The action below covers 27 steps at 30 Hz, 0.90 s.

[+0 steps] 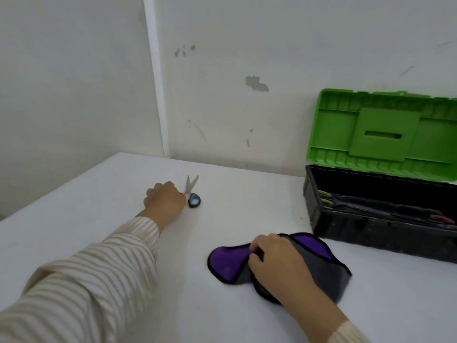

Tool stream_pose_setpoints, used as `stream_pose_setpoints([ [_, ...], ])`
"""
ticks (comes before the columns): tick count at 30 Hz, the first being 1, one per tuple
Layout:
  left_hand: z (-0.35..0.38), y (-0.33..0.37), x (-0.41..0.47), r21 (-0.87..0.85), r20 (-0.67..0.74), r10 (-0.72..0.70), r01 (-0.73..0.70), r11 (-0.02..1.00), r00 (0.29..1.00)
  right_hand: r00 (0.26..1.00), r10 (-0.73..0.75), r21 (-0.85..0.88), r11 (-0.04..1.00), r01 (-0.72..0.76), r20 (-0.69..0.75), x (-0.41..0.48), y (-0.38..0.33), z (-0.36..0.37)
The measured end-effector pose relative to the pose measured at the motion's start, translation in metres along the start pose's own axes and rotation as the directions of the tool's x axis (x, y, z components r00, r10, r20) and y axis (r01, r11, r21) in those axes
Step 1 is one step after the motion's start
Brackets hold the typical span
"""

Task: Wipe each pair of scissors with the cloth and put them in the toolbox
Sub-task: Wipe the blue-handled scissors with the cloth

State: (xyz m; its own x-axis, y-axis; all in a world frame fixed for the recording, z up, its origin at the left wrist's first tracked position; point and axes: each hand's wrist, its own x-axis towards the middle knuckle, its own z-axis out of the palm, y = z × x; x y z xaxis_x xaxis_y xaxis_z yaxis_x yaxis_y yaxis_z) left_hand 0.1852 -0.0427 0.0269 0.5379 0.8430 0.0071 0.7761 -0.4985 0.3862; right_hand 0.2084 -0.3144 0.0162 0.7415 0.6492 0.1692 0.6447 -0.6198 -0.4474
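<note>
A small pair of scissors (191,188) with black and blue handles lies on the white table (235,206), blades spread and pointing away. My left hand (164,201) has its fingers curled round one handle; the other handle ring lies free beside it. In front of me my right hand (277,263) grips a bunched purple and grey cloth (227,266) that lies on the table. The black toolbox (371,229) stands at the right with its green lid (380,134) open. Inside it I see other tools with green and red handles.
A white wall runs close behind the table and the toolbox. The table's left edge slants away at the far left. Bare tabletop lies between the scissors and the toolbox.
</note>
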Motion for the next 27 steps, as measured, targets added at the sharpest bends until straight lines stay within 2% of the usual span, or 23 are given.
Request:
stream_pose_setpoints([
  [4,0.005,-0.002,0.017,0.097,0.121,0.113,-0.125,0.988,0.986,0.994,0.001,0.06,0.998,0.006,-0.106,-0.001,0.003,-0.002],
  [8,-0.01,0.009,0.014,0.072,0.215,0.112,-0.13,0.989,0.97,0.991,0.007,0.123,0.992,0.01,-0.133,0.0,0.005,0.001],
  [10,-0.018,0.013,0.0,-0.052,0.235,0.1,-0.09,0.995,0.967,0.986,0.031,0.192,0.981,0.001,-0.164,0.0,0.005,0.001],
  [11,-0.02,0.015,-0.01,-0.187,0.263,0.095,-0.046,0.981,0.96,0.984,0.038,0.221,0.975,0.002,-0.176,0.0,0.005,0.0],
  [12,-0.02,0.018,-0.022,-0.363,0.305,0.114,0.005,0.932,0.946,0.983,0.037,0.239,0.971,0.008,-0.182,0.0,0.004,-0.001],
  [13,-0.02,0.022,-0.036,-0.544,0.347,0.151,0.068,0.836,0.926,0.985,0.035,0.251,0.968,0.009,-0.17,-0.001,0.002,-0.004],
  [15,-0.021,0.032,-0.07,-0.787,0.39,0.237,0.189,0.587,0.89,0.995,0.035,0.253,0.967,-0.009,-0.099,-0.003,-0.003,-0.011],
  [17,-0.019,0.042,-0.106,-0.873,0.412,0.317,0.27,0.406,0.854,0.997,0.046,0.286,0.958,-0.028,-0.057,-0.006,-0.008,-0.017],
  [19,-0.013,0.047,-0.136,-0.895,0.429,0.388,0.327,0.302,0.816,0.995,0.082,0.388,0.92,-0.051,-0.064,-0.007,-0.008,-0.02],
  [21,-0.007,0.047,-0.155,-0.898,0.44,0.446,0.368,0.243,0.779,0.989,0.113,0.465,0.883,-0.056,-0.094,-0.007,-0.004,-0.023],
  [24,-0.009,0.041,-0.162,-0.893,0.448,0.504,0.396,0.214,0.738,0.991,0.113,0.493,0.868,-0.061,-0.077,-0.006,0.002,-0.031],
  [25,-0.01,0.038,-0.161,-0.897,0.442,0.506,0.378,0.23,0.74,0.994,0.088,0.469,0.882,-0.048,-0.064,-0.006,0.003,-0.034],
  [27,-0.01,0.032,-0.154,-0.899,0.424,0.471,0.296,0.323,0.774,0.999,0.043,0.413,0.91,-0.028,-0.028,-0.007,0.005,-0.036],
])
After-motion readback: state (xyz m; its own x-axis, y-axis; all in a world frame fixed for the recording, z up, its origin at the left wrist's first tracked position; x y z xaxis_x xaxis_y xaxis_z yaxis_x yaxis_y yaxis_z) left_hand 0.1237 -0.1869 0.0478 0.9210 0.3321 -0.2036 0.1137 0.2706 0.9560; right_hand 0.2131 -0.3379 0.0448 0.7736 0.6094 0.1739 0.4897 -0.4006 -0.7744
